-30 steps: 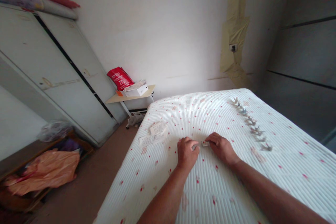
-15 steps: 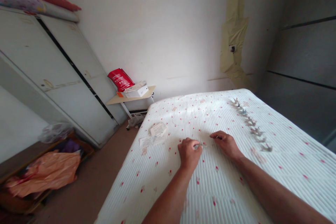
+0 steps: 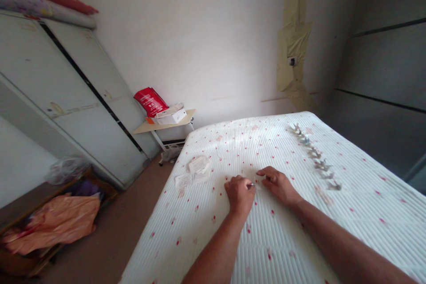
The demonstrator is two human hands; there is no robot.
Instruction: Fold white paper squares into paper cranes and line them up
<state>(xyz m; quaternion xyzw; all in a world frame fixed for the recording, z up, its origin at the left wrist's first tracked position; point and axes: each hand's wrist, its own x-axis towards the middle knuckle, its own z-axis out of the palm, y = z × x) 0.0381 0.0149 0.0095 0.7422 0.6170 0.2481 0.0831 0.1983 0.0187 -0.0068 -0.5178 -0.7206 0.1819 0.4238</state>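
My left hand (image 3: 238,194) rests on a white ribbed quilted bed cover (image 3: 213,230) flecked with red, pinching a thin silvery item (image 3: 250,184) that looks like a pen tip or needle. My right hand (image 3: 278,185) lies just to its right, fingers curled near that item. A small pale scrap (image 3: 258,186) may lie between my hands, though it is too small to tell. Several small folded paper figures (image 3: 313,155) stand in a row at the cover's right side. Some paper slips (image 3: 195,172) lie left of my hands.
A small cream table (image 3: 163,125) beyond the bed holds a red bag and a white box. Pale wardrobe doors (image 3: 69,93) stand at left, with a crate of orange plastic (image 3: 56,224) on the brown floor. A wall socket (image 3: 292,61) sits upper right.
My right hand has moved left, closer to my left hand, than half a second ago. My left hand has barely moved. The whole view has shifted slightly.
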